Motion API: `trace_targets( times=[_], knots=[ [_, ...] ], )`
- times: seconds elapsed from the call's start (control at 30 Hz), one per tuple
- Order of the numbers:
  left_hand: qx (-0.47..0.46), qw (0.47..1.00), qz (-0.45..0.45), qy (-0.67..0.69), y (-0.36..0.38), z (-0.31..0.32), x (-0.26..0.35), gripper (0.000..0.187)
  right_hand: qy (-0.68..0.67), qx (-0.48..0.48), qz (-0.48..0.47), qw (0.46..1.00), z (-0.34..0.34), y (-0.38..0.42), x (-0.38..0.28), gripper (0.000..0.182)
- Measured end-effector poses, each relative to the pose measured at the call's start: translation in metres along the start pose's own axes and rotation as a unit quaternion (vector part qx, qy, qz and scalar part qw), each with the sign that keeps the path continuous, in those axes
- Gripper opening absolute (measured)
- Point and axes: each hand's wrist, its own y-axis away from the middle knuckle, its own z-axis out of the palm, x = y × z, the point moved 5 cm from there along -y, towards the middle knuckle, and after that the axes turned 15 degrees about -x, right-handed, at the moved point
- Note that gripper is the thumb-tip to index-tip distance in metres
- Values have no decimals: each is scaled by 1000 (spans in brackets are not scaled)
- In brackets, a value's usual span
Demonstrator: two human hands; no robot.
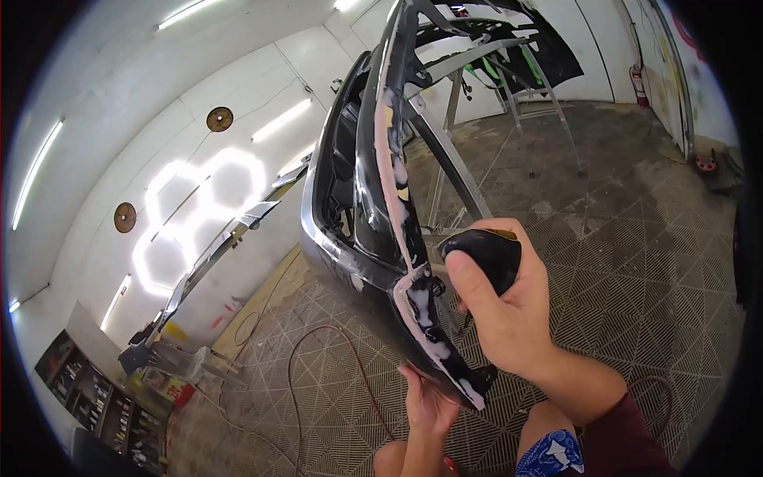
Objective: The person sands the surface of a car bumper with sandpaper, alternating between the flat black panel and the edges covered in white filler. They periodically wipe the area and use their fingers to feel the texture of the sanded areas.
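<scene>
Bumper (373, 159) feels stiff but springy; my left grip (429, 401) clamps its lower edge, right grip (505, 306) wraps the soft sanding block (486, 258).

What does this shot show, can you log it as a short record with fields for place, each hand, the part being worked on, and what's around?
Place: paint booth with white walls, grid floor tiles
Right hand: grips a black sanding block, held against the bumper's edge
Left hand: supports the bumper's lower end from beneath
Part: black car bumper, with pale pinkish filler patches along its edge
Support: bumper seems to rest on a metal stand
Around: second bumper on a stand behind; air hose on floor; hexagon lights on wall
</scene>
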Motion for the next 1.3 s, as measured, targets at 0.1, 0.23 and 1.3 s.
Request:
trace_targets(
  times=[0.1,0.23,1.3],
  knots=[
    [-8,1000,4,5,1,-2,0,58,61,-16,4,998,-1,-1,-2,19],
    [5,1000,11,-29,-1,0,1,58,85,-28,32,995,2,-4,-6,20],
    [-99,988,-3,117,-5,-5,1,56,233,-128,93,959,27,-32,-19,17]
  ],
)
